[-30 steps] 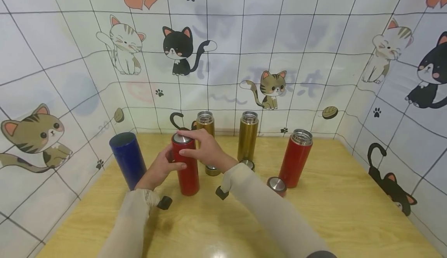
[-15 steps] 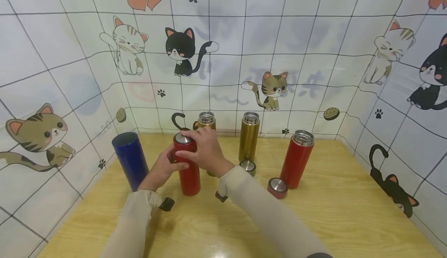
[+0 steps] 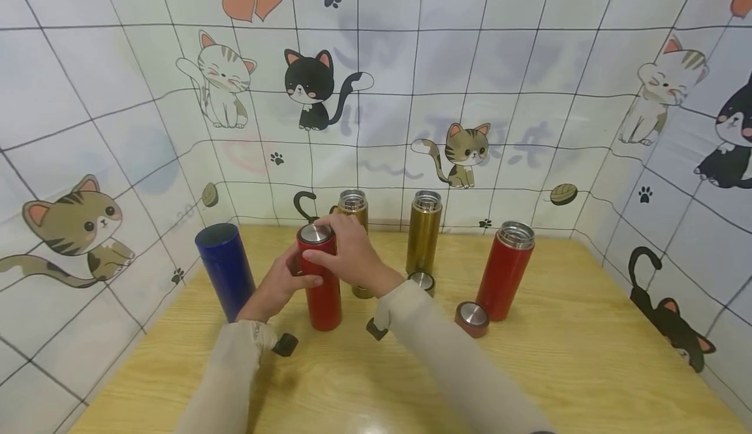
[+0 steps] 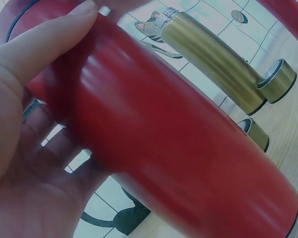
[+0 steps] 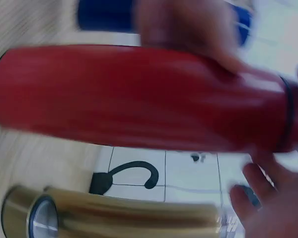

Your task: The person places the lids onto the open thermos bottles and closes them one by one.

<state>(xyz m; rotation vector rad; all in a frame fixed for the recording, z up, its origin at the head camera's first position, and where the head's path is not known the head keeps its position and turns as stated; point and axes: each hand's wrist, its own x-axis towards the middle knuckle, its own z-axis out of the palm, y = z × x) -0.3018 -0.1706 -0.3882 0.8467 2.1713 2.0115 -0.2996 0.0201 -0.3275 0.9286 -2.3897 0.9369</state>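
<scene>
A red thermos flask (image 3: 325, 307) stands upright on the table with its steel-topped lid (image 3: 316, 233) on. My left hand (image 3: 277, 287) grips the upper part of its body, thumb toward me; in the left wrist view the thumb (image 4: 54, 39) lies across the red wall. My right hand (image 3: 357, 258) holds the lid at the rim, its thumb in front and fingers at the far side. In the right wrist view, where the picture is blurred, a dark seam separates lid and body. Left of the left hand stands a blue flask (image 3: 226, 271).
Two gold flasks (image 3: 424, 235) without lids stand at the back, one partly behind my right hand. A gold lid (image 3: 422, 282) lies before the right one. Farther right are an open red flask (image 3: 506, 274) and its red lid (image 3: 472, 318). Cat-patterned walls enclose the wooden table (image 3: 558, 369).
My right hand's fingers have shifted round the lid rim, bending and moving slightly. The left hand keeps its grip on the flask. The head view has drifted a little, moving everything rightward.
</scene>
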